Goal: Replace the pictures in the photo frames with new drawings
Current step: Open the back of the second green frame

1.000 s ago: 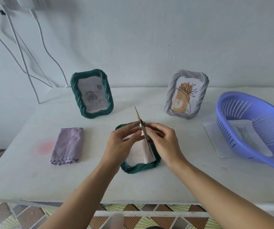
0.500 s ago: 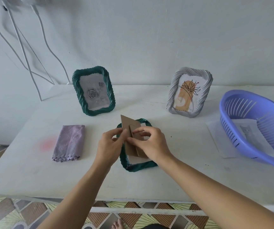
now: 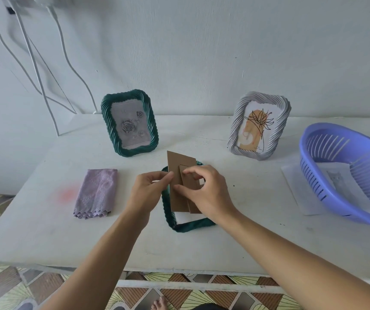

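Since a second ago the brown back board [image 3: 175, 163] had turned. Before, it stood up thin, edge toward me. Now its flat side faced me, tipped a little, and its top stuck up past the fingers.

Both hands held it. The left hand [image 3: 149, 191] pinched its left edge with a small, tight grip. The right hand [image 3: 208, 191] curled over the stand flap and pinched the right side. The board hung just over the green frame [image 3: 188, 227] that lay flat near the middle of the table [image 3: 45, 220]. White paper [image 3: 186, 218] lay inside that frame. I could not tell if it was the old picture or a new drawing.

I thought the step in hand was the back of this frame. Next, I guessed, the board had to go down flat, with its corners lined up with the hole in the frame, and then be pushed in softly.

I counted three frames. One lay flat. One more green frame [image 3: 110, 130] stood at the back left, and one grey frame [image 3: 237, 126] stood at the back right. Each standing frame had a picture in it. I counted one purple cloth [image 3: 96, 193] on the left, one blue basket [image 3: 309, 166] on the right, one cat drawing [image 3: 340, 186] inside the basket, and one white sheet [image 3: 298, 186] partly under it.
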Action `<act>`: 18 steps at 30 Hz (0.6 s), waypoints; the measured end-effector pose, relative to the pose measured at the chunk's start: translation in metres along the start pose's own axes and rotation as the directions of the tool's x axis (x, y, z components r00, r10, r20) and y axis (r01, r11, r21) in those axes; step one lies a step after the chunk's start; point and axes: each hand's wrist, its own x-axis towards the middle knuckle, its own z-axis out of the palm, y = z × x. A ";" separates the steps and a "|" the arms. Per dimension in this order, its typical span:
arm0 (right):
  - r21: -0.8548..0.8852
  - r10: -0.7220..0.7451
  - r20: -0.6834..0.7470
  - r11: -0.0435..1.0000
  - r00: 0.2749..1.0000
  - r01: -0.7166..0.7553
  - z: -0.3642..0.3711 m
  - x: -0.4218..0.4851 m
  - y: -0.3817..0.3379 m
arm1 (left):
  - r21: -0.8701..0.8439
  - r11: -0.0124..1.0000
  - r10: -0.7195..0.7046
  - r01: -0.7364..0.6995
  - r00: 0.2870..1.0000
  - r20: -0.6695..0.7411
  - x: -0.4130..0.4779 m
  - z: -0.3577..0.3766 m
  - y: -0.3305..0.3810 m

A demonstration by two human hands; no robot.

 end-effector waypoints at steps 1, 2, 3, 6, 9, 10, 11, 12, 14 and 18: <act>0.000 -0.024 -0.006 1.000 1.000 0.024 -0.002 -0.001 -0.002 | -0.005 1.000 0.011 -0.011 1.000 0.008 -0.002 0.000 0.003; -0.006 -0.046 -0.010 0.999 0.999 0.046 -0.005 -0.002 -0.004 | -0.014 1.000 0.018 -0.018 1.000 0.011 -0.004 0.001 0.007; -0.018 -0.069 -0.011 0.997 0.998 0.069 -0.007 -0.003 -0.006 | -0.038 0.999 0.022 -0.021 1.000 0.022 -0.007 0.001 0.011; -0.056 -0.121 -0.013 0.991 0.993 0.120 -0.018 -0.005 -0.010 | -0.098 0.994 0.054 -0.042 0.990 0.128 -0.014 0.006 0.024; 0.041 -0.073 -0.032 0.996 0.997 0.075 -0.032 -0.003 -0.014 | -0.118 0.990 0.099 -0.077 0.977 0.190 -0.017 0.011 0.032; 0.095 -0.055 -0.032 0.994 0.998 0.057 -0.038 -0.002 -0.016 | -0.092 0.990 0.124 -0.107 0.970 0.207 -0.017 0.014 0.033; 0.149 -0.048 -0.033 0.987 0.998 0.053 -0.043 -0.001 -0.017 | -0.055 0.987 0.157 -0.148 0.962 0.226 -0.017 0.017 0.034; 0.204 -0.048 -0.033 0.978 0.998 0.053 -0.049 -0.001 -0.018 | -0.013 0.981 0.191 -0.193 0.953 0.237 -0.015 0.021 0.034; 0.324 -0.023 -0.025 0.945 0.999 0.030 -0.060 -0.001 -0.016 | 0.074 0.963 0.237 -0.257 0.949 0.208 -0.011 0.030 0.032; 0.453 0.114 -0.054 0.888 0.992 -0.078 -0.078 -0.001 0.000 | 0.167 0.941 0.261 -0.295 0.945 0.197 -0.005 0.046 0.022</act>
